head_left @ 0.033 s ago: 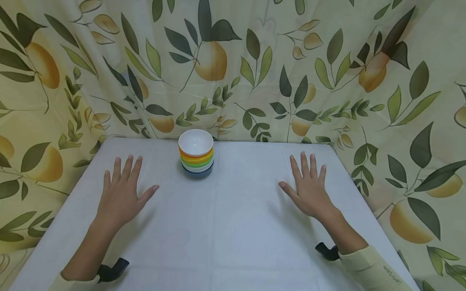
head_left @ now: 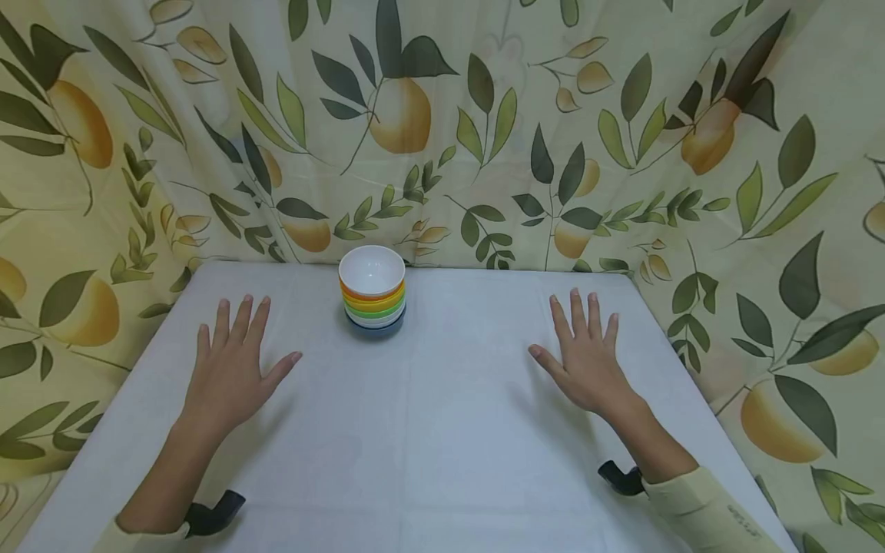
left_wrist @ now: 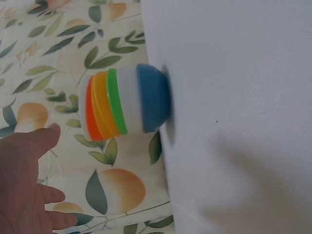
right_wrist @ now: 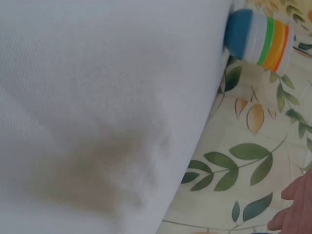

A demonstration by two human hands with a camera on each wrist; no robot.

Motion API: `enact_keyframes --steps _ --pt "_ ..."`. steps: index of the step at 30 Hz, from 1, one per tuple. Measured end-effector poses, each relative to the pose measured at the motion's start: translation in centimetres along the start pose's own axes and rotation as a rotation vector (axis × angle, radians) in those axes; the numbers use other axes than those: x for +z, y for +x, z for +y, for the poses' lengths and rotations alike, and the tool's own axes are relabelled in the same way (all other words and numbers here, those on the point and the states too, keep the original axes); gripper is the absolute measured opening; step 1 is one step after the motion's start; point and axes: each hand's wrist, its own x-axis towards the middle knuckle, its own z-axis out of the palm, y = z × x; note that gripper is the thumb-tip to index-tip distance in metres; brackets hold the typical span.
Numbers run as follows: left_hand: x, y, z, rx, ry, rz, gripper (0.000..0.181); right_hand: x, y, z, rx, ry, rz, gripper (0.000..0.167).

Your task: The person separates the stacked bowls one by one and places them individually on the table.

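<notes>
A stack of nested bowls [head_left: 372,307] stands near the far edge of the table, left of the middle. The top bowl is white inside; below it show orange, yellow, green and white bands, with a blue bowl [left_wrist: 154,98] at the bottom. To the left of the stack, my left hand [head_left: 228,372] hovers palm down over the table with its fingers spread, holding nothing. Farther off on the other side, my right hand [head_left: 588,365] is held likewise, fingers straight and apart. Neither hand touches the bowls. In the right wrist view the stack [right_wrist: 261,40] appears at the upper right.
A white cloth [head_left: 442,445] covers the table. Behind and beside it hangs a curtain [head_left: 484,153] printed with fruit and leaves. Black straps or mounts [head_left: 216,514] sit at both wrists, by the pale sleeves [head_left: 712,511].
</notes>
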Motion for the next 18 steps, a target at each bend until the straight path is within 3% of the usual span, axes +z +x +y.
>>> enact_keyframes --steps 8,18 --pt "0.3 -0.1 0.3 0.003 -0.015 0.0 0.095 0.4 -0.1 0.0 0.017 0.039 -0.014 0.094" --pt "1.1 0.9 0.8 0.002 -0.042 0.023 0.092 0.4 2.7 -2.9 -0.078 0.123 0.004 0.094"
